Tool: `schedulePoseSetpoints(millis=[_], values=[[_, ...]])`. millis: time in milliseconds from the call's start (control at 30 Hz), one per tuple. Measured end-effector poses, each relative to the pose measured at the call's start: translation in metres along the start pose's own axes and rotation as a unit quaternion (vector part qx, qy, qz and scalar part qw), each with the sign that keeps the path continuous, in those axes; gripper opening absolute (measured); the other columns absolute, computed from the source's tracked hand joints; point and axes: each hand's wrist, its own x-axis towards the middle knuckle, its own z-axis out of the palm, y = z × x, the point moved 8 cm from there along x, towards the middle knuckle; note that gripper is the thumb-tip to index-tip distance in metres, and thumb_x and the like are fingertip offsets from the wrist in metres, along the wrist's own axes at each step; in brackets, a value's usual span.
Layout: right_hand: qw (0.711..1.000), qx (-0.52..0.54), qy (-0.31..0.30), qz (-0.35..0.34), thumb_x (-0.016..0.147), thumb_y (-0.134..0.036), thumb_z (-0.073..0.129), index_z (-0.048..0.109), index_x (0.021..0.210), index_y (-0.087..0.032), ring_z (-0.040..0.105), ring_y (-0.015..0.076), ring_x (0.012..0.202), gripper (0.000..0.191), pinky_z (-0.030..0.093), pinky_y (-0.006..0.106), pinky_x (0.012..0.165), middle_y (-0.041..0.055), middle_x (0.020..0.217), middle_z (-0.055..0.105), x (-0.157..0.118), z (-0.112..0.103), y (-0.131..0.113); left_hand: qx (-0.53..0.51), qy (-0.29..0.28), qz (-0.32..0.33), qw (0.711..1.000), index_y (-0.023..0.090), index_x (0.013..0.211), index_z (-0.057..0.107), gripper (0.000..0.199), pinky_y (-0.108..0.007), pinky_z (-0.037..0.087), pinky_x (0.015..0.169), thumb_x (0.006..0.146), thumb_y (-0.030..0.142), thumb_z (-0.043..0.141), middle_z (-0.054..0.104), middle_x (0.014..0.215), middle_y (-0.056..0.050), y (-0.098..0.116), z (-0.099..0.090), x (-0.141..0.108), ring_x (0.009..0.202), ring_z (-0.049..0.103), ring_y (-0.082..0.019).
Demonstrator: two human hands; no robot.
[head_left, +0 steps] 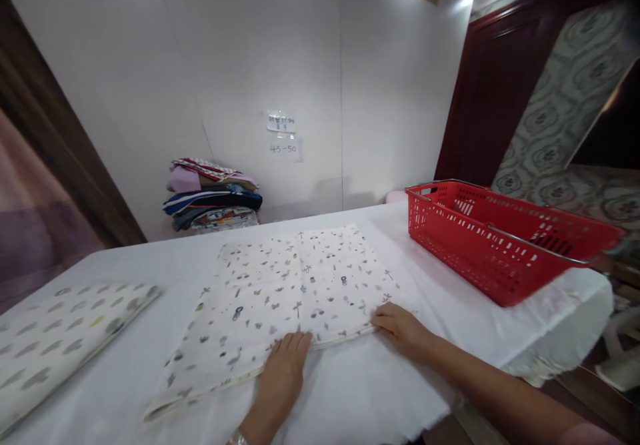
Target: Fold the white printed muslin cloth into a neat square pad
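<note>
A white cloth [295, 285] printed with small grey and olive figures lies folded and spread on the table in front of me. My left hand [284, 368] rests near the middle of its front edge, fingers stretched out and lying on the fabric. At the front right corner, my right hand [403, 328] has its fingers closed over the cloth's edge; the thumb's grip is partly hidden. To the left lies another folded cloth [65, 328], cream with grey cloud-like shapes, apart from both hands.
A white-covered table [370, 391] carries the cloths. On its right side stands a red plastic basket [465, 245] with metal handles. A stack of folded clothes [213, 198] sits behind the far edge, against the pale wall with paper labels [285, 148]. A curtain hangs at left.
</note>
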Motion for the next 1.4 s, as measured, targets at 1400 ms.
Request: schedulePoseSetpoints(millis=[1400], values=[[0.966, -0.157, -0.064, 0.193, 0.085, -0.053, 0.032, 0.047, 0.131, -0.018, 0.030, 0.0291, 0.132, 0.060, 0.030, 0.049, 0.105, 0.0105, 0.141, 0.037, 0.027, 0.054, 0.142, -0.196, -0.003, 0.019, 0.980, 0.024, 0.101, 0.053, 0.041, -0.031, 0.039, 0.087, 0.068, 0.001, 0.047, 0.057, 0.103, -0.002, 0.005, -0.011, -0.019, 0.095, 0.048, -0.017]])
